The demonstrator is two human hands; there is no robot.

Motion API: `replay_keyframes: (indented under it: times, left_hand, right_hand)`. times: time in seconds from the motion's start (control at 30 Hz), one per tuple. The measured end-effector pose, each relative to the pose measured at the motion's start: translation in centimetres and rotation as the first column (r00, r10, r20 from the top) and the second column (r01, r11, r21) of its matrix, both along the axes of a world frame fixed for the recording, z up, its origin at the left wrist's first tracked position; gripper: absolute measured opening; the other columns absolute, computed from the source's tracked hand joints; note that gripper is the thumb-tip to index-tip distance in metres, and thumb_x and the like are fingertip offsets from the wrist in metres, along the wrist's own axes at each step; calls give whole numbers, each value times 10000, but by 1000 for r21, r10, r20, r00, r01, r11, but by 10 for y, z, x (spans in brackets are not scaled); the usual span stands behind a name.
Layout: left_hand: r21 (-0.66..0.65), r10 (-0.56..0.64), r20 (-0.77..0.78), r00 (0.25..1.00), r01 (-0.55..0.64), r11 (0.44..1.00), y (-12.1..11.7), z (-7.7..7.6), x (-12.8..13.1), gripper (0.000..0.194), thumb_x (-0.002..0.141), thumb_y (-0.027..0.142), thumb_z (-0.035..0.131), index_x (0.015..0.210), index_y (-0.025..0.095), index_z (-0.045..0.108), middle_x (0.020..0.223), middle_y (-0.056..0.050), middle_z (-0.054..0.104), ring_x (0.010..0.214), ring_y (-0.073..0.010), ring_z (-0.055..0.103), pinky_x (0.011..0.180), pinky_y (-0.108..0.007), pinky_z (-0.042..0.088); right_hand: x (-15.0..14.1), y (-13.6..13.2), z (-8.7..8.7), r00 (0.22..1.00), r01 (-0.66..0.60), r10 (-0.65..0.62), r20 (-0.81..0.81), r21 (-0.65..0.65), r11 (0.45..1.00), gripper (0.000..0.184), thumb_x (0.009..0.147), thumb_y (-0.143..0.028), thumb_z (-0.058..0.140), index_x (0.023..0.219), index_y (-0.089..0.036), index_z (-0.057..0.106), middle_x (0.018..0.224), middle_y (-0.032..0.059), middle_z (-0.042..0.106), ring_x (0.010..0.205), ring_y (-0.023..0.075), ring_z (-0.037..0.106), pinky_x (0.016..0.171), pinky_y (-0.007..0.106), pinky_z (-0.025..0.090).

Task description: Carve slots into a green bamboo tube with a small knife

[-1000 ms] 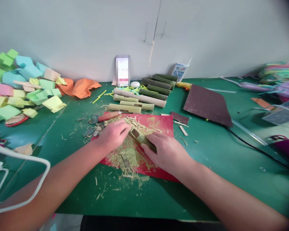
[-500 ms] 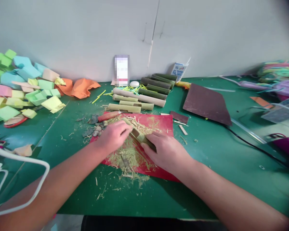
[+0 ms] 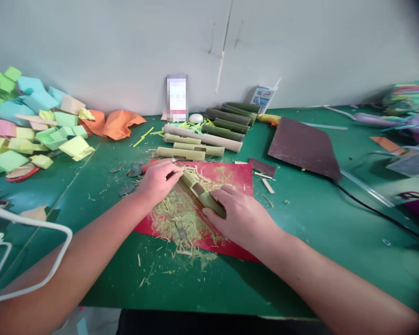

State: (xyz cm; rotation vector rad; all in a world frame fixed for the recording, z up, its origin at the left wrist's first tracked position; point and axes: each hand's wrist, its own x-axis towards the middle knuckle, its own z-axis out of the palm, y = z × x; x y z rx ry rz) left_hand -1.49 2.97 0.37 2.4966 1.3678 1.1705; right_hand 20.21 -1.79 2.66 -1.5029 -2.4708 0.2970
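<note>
A short green bamboo piece (image 3: pixel 199 190) with a notch cut in it lies slanted on a red mat (image 3: pixel 237 177), among pale green shavings (image 3: pixel 176 221). My right hand (image 3: pixel 240 218) grips its near end, fingers wrapped over it. My left hand (image 3: pixel 157 179) is closed at the piece's far end, fingertips pinched together against it. What those fingers hold is hidden. The orange-handled knife that lay at the mat's far left corner is now covered by this hand.
Behind the mat lie several pale bamboo tubes (image 3: pixel 202 138) and darker green ones (image 3: pixel 230 118). A brown sandpaper sheet (image 3: pixel 302 146) and a black cable (image 3: pixel 370 209) are to the right. Coloured folded papers (image 3: pixel 31 125) pile up at left; a white cable (image 3: pixel 38 228) loops at near left.
My left hand has slid away from me, from the middle of the bamboo piece to its far end, over the spot where the knife lay. The right hand keeps its grip.
</note>
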Motion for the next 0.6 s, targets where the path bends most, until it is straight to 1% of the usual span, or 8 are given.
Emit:
replay_keyframes:
  times: [0.1, 0.13, 0.17, 0.27, 0.3, 0.4, 0.53, 0.6]
  left_hand:
    - [-60, -109, -46, 993, 106, 993, -4, 3, 3, 106, 842, 208, 561, 851, 156, 652, 796, -40, 660, 732, -134, 603, 692, -277, 481]
    - [-72, -129, -57, 990, 125, 990, -5, 3, 4, 106, 843, 206, 560, 851, 154, 652, 795, -40, 658, 729, -131, 601, 682, -270, 479]
    - [-68, -122, -59, 991, 118, 991, -5, 4, 4, 106, 843, 206, 560, 839, 152, 651, 783, -39, 654, 719, -129, 597, 674, -267, 475]
    - [-2, -40, -39, 998, 40, 999, -4, 3, 4, 128, 843, 200, 556, 770, 140, 642, 719, -34, 626, 668, -125, 573, 652, -272, 460]
    - [3, -43, -43, 998, 43, 999, -4, 3, 5, 134, 847, 198, 550, 766, 140, 639, 712, -32, 620, 663, -124, 568, 648, -272, 457]
    - [-44, -112, -71, 991, 109, 993, -5, 2, 5, 123, 857, 195, 536, 808, 148, 638, 741, -31, 626, 688, -123, 576, 654, -265, 458]
    - [22, -35, -42, 998, 36, 999, -5, 2, 4, 129, 851, 204, 546, 777, 148, 637, 718, -29, 625, 676, -129, 577, 662, -277, 466]
    - [-4, -70, -55, 996, 70, 998, -5, 2, 5, 128, 859, 201, 533, 814, 151, 641, 739, -34, 631, 690, -130, 584, 666, -273, 470]
  right_hand:
    - [1, 1, 0, 1000, -30, 30, 1, -14, 999, 174, 811, -355, 503, 780, -188, 538, 815, 29, 568, 681, 139, 508, 575, 262, 327]
    - [1, 1, 0, 999, -39, 39, 4, -15, 999, 169, 815, -348, 498, 782, -187, 536, 818, 31, 569, 694, 143, 511, 585, 263, 331]
    - [1, 1, 0, 999, -46, 46, 7, -16, 999, 165, 816, -341, 494, 779, -185, 533, 817, 31, 568, 698, 144, 511, 589, 264, 333]
    - [2, 2, 0, 998, -61, 61, 6, -15, 998, 159, 817, -331, 486, 762, -186, 521, 810, 28, 562, 671, 137, 499, 583, 264, 331]
    - [3, 2, 0, 998, -63, 63, 4, -15, 998, 156, 817, -326, 483, 756, -187, 517, 809, 28, 561, 664, 134, 495, 580, 264, 329]
    - [4, 2, 1, 998, -70, 70, -2, -21, 997, 147, 817, -313, 481, 747, -187, 510, 804, 31, 558, 665, 132, 493, 578, 260, 324]
    - [4, 2, 1, 998, -65, 65, -18, -21, 998, 147, 809, -312, 491, 734, -187, 506, 798, 30, 557, 644, 121, 480, 568, 253, 316]
    - [4, 3, 1, 997, -73, 73, -23, -20, 997, 145, 808, -306, 493, 729, -185, 507, 794, 31, 558, 638, 119, 475, 560, 251, 310]
